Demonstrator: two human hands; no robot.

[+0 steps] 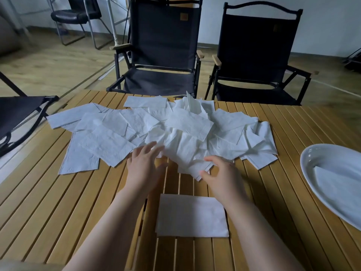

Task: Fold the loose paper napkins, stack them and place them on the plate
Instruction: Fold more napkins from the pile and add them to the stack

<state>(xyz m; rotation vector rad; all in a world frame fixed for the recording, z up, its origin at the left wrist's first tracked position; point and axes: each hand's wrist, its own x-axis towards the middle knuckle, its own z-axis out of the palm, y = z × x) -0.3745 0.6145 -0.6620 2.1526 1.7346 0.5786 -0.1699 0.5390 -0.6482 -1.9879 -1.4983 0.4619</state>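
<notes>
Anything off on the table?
Only the napkin pile: sheets overlap at all angles, the middle is crumpled, and a few stick up at the far edge. The folded napkin and the plate look orderly.

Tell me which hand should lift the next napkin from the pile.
Right, probably. The right hand has thumb and forefinger either side of the nearest corner of the pile; the left hand only reaches its edge with straight fingers.
</notes>
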